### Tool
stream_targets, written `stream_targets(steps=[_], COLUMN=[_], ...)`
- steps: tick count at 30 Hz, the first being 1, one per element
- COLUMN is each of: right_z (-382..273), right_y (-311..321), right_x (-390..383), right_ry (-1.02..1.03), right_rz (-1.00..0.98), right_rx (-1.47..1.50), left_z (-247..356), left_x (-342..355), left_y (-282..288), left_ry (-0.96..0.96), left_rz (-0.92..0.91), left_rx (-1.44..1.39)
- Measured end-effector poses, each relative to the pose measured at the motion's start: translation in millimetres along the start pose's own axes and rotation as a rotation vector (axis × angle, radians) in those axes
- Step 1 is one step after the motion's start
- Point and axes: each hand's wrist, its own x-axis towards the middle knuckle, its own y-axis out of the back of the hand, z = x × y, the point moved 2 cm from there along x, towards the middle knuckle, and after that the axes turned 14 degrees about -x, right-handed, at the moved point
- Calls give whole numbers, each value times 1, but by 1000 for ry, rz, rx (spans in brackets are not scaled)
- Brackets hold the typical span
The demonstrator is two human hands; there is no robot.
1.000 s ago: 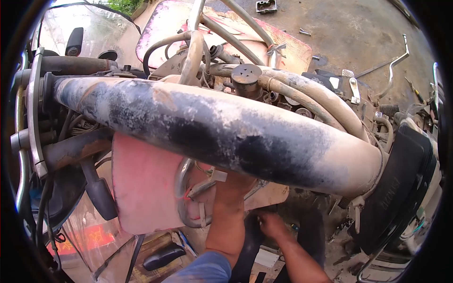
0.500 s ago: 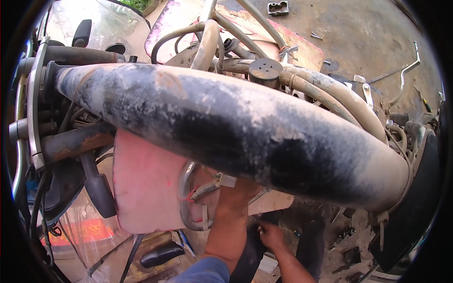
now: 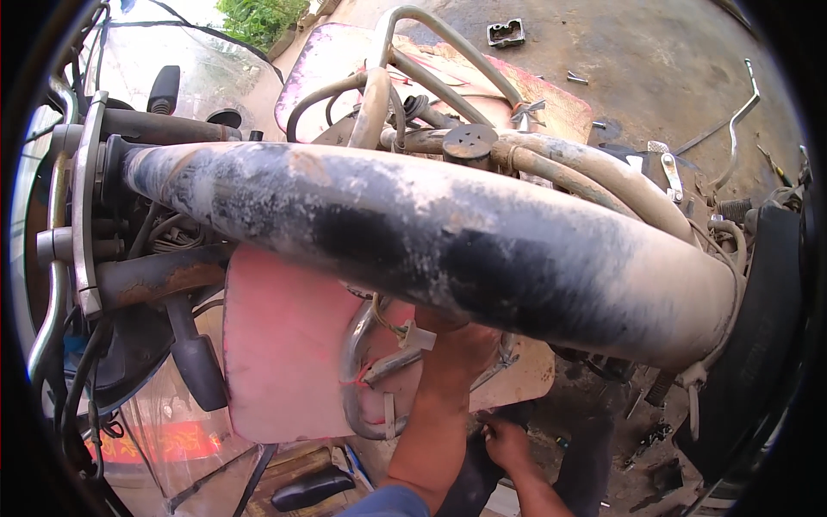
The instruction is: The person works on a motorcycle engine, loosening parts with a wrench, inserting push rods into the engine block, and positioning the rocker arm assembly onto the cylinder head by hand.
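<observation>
My left hand [image 3: 461, 349] reaches up beneath the long, scuffed black tank-shaped tube [image 3: 413, 246] of a motorcycle. The tube hides its fingers, so their grip cannot be seen. Beside that wrist hangs a white plastic wire connector [image 3: 419, 336] with thin wires. A bent metal crash bar [image 3: 351, 379] stands just left of my left forearm, bound with red wire. Lower down, my right hand [image 3: 506, 444] rests near my dark trouser leg, its fingers curled closed. Whatever may be inside them is hidden.
Handlebar clamps and fork tubes [image 3: 164, 280] fill the left side. A pink panel [image 3: 280, 345] lies below the tube. On the far floor are a small metal cover [image 3: 506, 34], a bent rod [image 3: 745, 112] and loose bolts. A black seat [image 3: 758, 345] stands at right.
The whole view has shifted slightly, moving the handlebar side rightward. More of my left hand and the white connector now shows below the tube. My right hand stays curled by my leg.
</observation>
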Motion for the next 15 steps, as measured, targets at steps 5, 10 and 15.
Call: stream_targets(steps=[5,10,15], right_z=[-22,-16,-15], right_y=[3,11,11], right_x=[12,7,7], right_ry=[55,-4,-9], right_rz=[23,35,38], right_rx=[22,30,38], left_z=[9,5,6], left_x=[12,17,17], left_y=[11,4,3], left_ry=[-37,-36,-34], left_rz=[6,-13,-16], left_rx=[36,-10,-28])
